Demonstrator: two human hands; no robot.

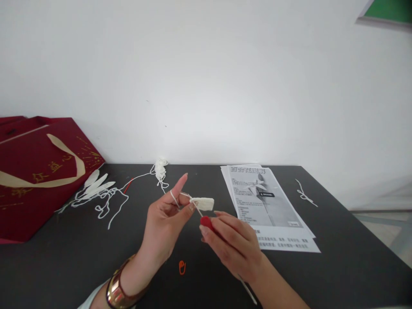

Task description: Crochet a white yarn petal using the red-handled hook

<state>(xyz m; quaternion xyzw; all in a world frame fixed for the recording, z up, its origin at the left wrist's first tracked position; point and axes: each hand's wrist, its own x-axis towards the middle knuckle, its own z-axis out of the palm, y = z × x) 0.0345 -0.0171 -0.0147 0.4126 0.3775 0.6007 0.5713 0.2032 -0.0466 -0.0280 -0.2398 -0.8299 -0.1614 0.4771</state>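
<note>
My left hand (167,216) pinches one end of a small white crochet piece (204,203) between thumb and fingers. Its index finger points up, with white yarn (174,198) looped around it. A crochet hook with a red grip (206,222) is held in my right hand (234,242), its thin shaft reaching up to the pinched end of the piece. The hook's other metal end (247,289) sticks out below my right palm. Behind my left hand, the yarn runs back to a small white yarn bundle (160,168). Whether the hook tip sits inside a stitch is too small to tell.
An orange stitch marker (182,267) lies in front on the dark table (154,287). Printed pattern sheets (267,201) lie at right, with a knotted white yarn scrap (304,195) beyond. A red gift bag (41,171), white petal-shaped pieces (96,186) and a red stick (128,185) are at left.
</note>
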